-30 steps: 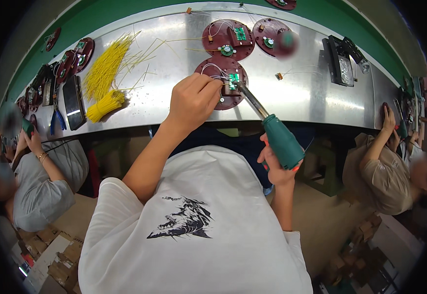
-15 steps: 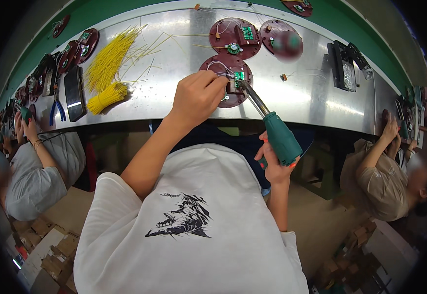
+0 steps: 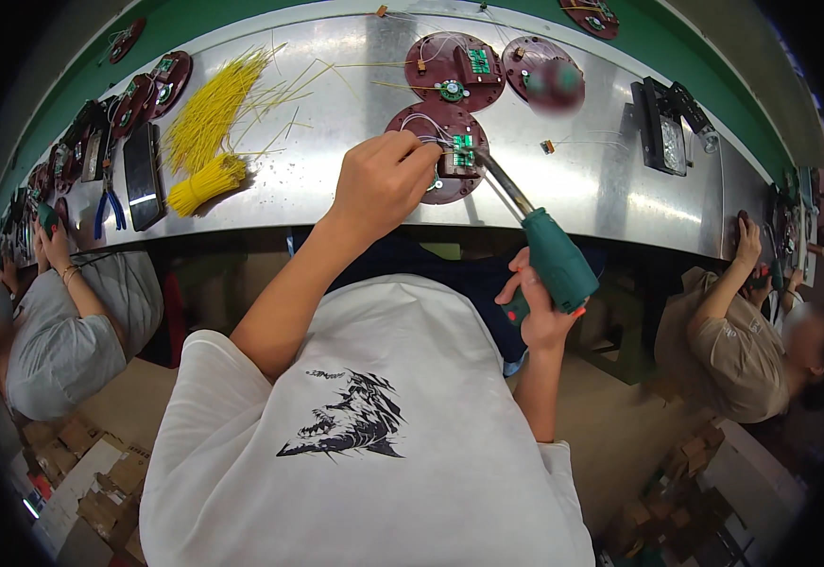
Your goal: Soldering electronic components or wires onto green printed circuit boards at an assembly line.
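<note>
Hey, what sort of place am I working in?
Probably an electronics assembly workshop: there's a soldering iron in your right hand, maroon discs carrying green circuit boards, and other people along the metal bench.

Worktop (image 3: pixel 582 194): shiny metal, pale strip along far edge. Near disc (image 3: pixel 450 123), maroon, flat on worktop. From it: far disc (image 3: pixel 431 90) at 12 o'clock, edges meeting; smaller disc (image 3: pixel 518 85) between 1 and 2, partly blurred; small brown connector (image 3: pixel 548 147) at 3, black lamp (image 3: pixel 660 132) farther out, same direction. At 9 o'clock, loose yellow wires (image 3: pixel 206 118); at their 6, tied bundle (image 3: pixel 206 187). At bundle's 9, black slab (image 3: pixel 143 180); blue-handled pliers (image 3: pixel 110 208) at slab's 8.
</note>
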Tool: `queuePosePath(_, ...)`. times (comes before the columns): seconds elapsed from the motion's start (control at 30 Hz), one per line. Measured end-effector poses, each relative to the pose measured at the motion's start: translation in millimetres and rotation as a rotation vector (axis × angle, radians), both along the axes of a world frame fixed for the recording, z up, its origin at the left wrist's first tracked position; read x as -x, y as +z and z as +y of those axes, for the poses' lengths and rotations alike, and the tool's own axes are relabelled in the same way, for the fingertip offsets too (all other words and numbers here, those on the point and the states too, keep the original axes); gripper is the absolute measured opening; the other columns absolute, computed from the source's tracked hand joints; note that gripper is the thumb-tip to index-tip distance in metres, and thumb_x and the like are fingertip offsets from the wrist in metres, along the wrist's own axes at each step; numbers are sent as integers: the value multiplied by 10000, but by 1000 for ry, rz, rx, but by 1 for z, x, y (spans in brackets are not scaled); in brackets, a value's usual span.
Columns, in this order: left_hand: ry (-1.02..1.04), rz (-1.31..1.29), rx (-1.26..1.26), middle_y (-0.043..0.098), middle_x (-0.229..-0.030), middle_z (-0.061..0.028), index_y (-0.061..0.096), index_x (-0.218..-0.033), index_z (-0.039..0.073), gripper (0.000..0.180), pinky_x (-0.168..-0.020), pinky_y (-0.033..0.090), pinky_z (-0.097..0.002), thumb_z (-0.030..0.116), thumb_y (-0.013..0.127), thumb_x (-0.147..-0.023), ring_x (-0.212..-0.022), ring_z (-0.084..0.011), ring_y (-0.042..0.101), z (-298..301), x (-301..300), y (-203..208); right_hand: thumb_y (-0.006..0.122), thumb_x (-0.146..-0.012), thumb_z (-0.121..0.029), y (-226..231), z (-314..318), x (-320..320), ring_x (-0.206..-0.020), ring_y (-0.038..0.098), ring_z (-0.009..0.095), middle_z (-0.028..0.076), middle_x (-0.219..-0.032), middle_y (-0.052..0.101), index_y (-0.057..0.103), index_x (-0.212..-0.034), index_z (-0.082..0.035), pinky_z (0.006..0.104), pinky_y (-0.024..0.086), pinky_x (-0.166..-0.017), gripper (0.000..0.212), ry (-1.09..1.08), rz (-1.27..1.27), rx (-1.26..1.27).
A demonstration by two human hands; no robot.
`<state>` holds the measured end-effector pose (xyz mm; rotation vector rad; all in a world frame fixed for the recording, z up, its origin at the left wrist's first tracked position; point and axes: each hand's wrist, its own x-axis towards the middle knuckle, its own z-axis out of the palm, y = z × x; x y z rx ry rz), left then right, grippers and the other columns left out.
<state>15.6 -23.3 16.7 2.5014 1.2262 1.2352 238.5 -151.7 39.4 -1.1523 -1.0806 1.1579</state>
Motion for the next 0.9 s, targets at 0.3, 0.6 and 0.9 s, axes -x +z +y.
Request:
queuePosePath(0.3,0,7,-8,572,-752,-55,664,-875,57,137,-570,492,-361,28,712,-750,-660,-241,605,-1,0,-2,568,-918,-66,-5,1,-4,-514,600,187,167,-958,624,560,-1195,106,285,483,-467,327,-51,-2,-67)
queuePosePath(0.6,-14,29,12,629,-799,-78,702,-926,38,153,-574,506,-344,24,724,-775,-661,-251,629,-1,2,0,567,-918,-60,-7,-2,1,-514,600,181,167,-964,631,560,-1200,103,279,477,-455,326,-64,-12,-47)
queuePosePath(0.9,8,-43,-22,603,-793,-75,666,-872,27,124,-590,501,-355,25,711,-757,-682,-251,607,-2,-1,-2,558,-916,-57,-4,0,-5,-511,595,179,174,-972,637,557,-1216,100,277,471,-446,339,-93,-39,-54)
